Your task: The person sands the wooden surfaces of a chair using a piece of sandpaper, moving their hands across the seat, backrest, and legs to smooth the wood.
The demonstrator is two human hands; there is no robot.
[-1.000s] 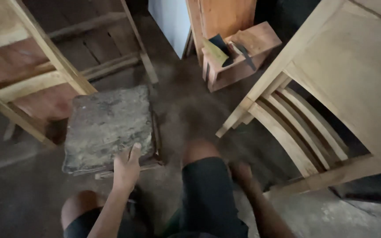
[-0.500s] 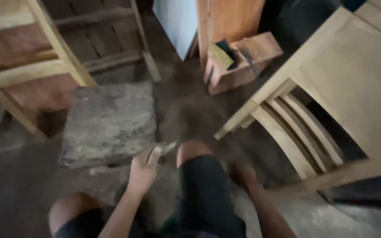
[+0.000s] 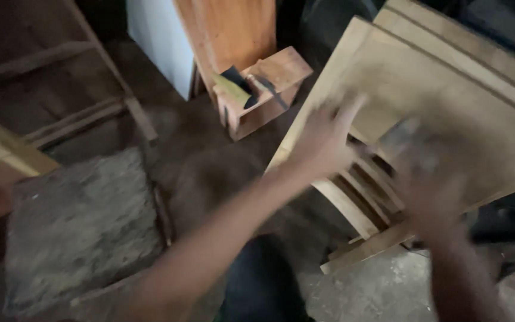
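The left hand lies spread, fingers apart, on the pale wooden chair lying on its side, while the blurred right hand beside it grips something grey I cannot identify.

chair: pale unfinished wood, light yellow-tan, curved slats the same | stool seat: mottled grey-brown, blotchy and worn | small wooden box: reddish-brown, with black and yellowish pieces on top | upright board: orange-brown | panel: pale bluish-white | floor: dusty grey-brown
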